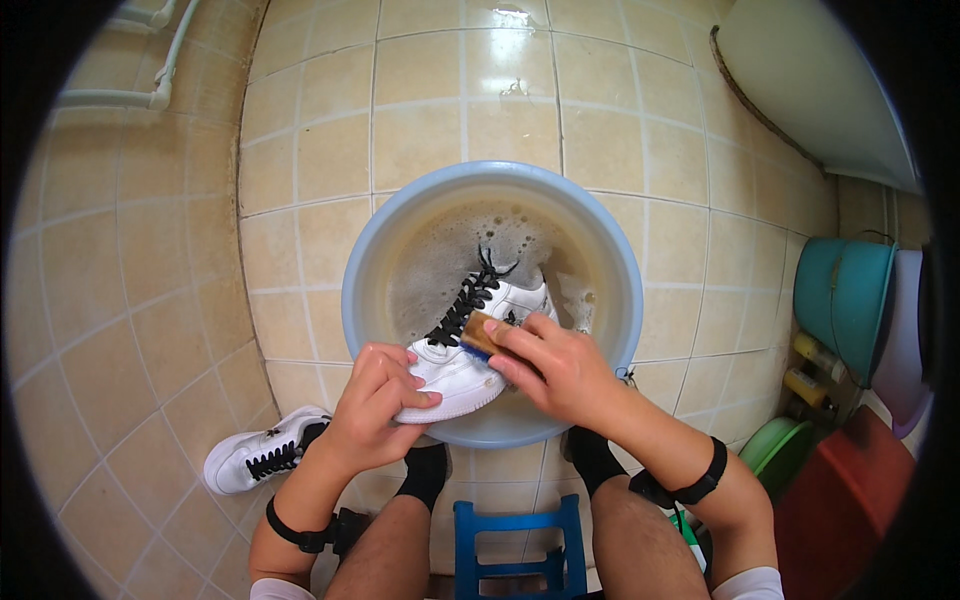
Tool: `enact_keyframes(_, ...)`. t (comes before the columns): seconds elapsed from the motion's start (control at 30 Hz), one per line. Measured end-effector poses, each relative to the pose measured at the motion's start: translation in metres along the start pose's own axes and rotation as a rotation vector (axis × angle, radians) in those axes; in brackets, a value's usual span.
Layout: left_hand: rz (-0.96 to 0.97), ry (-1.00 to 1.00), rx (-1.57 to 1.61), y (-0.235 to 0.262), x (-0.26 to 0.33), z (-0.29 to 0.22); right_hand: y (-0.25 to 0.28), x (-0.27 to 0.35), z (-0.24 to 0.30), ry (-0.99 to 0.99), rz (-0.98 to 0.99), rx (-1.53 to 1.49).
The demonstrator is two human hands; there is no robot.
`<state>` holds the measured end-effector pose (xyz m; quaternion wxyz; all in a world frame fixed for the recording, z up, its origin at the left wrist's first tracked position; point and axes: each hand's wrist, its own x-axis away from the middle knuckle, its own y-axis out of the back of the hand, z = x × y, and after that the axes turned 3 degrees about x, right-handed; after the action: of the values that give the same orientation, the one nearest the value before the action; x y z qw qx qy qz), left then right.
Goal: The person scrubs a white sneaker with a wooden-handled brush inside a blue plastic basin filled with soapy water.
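A white sneaker [455, 383] with black laces is held over a light blue basin [362, 235] of soapy, greyish water [430, 265]. My left hand [378, 405] grips the shoe by its toe, thumb on top near the sole edge. In my right hand [555, 368] is a wooden scrub brush [484, 333] with blue bristles, pressed against the upper beside the laces. The toe points toward me and the heel lies farther off, over the water. My palm hides part of the shoe's near side.
Another white sneaker [262, 455] rests on the tiled floor at the left wall. A blue plastic stool [520, 522] is between my legs. At right stand a teal basin [835, 300], a green basin [778, 450] and a red tub [850, 500]. White pipes [160, 85] run along the upper left wall.
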<state>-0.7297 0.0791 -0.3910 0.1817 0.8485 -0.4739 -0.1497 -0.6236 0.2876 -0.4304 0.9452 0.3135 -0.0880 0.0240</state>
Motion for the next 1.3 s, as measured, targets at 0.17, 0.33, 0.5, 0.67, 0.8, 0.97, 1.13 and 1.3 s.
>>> enact_keyframes(0.17, 0.01, -0.023, 0.007, 0.0, 0.002, 0.001, 0.015, -0.011, -0.023, -0.1, 0.111, 0.305)
enact_keyframes(0.33, 0.002, -0.021, 0.01, -0.001, -0.003, 0.002, 0.016, -0.015, -0.015, -0.067, 0.189, 0.186)
enact_keyframes(0.5, 0.05, -0.051, 0.015, -0.004, -0.001, 0.0, 0.022, -0.013, -0.021, -0.081, 0.234, 0.121)
enact_keyframes(0.67, 0.03, -0.044, 0.033, -0.007, -0.004, -0.002, 0.022, -0.019, -0.025, -0.155, 0.24, 0.331)
enact_keyframes(0.8, 0.046, -0.031, 0.041, -0.004, -0.005, -0.002, 0.024, -0.013, -0.015, -0.048, 0.251, 0.079)
enact_keyframes(0.97, 0.061, -0.026, 0.055, -0.007, 0.002, 0.003, 0.02, -0.009, -0.02, -0.106, 0.24, -0.045)
enact_keyframes(1.13, 0.01, 0.018, 0.018, -0.006, 0.011, 0.009, 0.001, -0.01, -0.036, -0.317, 0.103, -0.014)
enact_keyframes(1.3, -0.191, 0.213, 0.034, -0.012, 0.018, 0.014, -0.009, -0.019, -0.048, -0.518, -0.189, -0.076)
